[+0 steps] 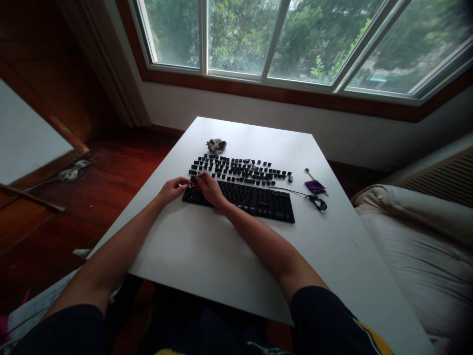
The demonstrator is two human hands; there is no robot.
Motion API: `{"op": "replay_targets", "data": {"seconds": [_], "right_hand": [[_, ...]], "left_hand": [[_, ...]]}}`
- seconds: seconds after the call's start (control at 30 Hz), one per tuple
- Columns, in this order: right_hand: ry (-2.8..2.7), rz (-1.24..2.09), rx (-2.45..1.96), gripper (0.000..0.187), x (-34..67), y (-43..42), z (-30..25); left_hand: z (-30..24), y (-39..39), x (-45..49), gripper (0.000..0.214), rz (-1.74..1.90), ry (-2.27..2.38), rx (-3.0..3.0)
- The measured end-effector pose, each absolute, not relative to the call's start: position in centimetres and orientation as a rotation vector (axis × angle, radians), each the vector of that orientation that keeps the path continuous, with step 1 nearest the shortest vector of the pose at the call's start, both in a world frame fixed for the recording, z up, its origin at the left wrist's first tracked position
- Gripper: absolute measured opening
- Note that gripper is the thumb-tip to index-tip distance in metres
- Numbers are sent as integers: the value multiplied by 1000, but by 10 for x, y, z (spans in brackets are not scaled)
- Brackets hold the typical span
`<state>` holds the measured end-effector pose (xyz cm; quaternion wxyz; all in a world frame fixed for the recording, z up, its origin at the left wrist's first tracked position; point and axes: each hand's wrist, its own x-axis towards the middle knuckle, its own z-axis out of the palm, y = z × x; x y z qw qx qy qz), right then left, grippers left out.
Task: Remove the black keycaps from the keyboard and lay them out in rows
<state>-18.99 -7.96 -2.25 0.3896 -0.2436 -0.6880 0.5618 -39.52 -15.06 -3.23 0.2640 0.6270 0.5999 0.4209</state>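
Note:
A black keyboard (254, 199) lies on the white table (207, 256). Behind it, several loose black keycaps (236, 167) are laid out in rows. Both hands meet over the keyboard's left end. My left hand (173, 189) rests at the keyboard's left corner with fingers curled. My right hand (209, 187) is closed in a pinch over the top-left keys, holding something small and dark that I cannot make out. The keyboard's cable (314, 199) coils at its right end.
A crumpled grey cloth (216, 145) lies behind the keycaps. A purple item with a thin tool (315, 185) sits to the right. A pale cushion (417, 236) borders the table on the right. Wooden floor with cables (74, 170) lies to the left, windows beyond.

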Motion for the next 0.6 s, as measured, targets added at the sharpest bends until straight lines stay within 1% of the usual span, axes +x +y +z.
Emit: {"op": "replay_targets", "data": {"seconds": [0.1, 0.23, 0.4, 0.6], "right_hand": [[-1704, 1421, -661, 20, -186, -80, -21], [-1611, 1474, -691, 24, -184, -77, -23], [-1486, 1554, -749, 24, -187, -75, -32], [-1416, 1510, -842, 24, -186, -90, -37]], "left_hand": [[-33, -151, -390, 41, 1149, 1623, 1691], [-34, -149, -384, 41, 1153, 1614, 1711], [-37, -147, -383, 44, 1097, 1605, 1761], [-37, -149, -376, 38, 1055, 1679, 1843]]}}
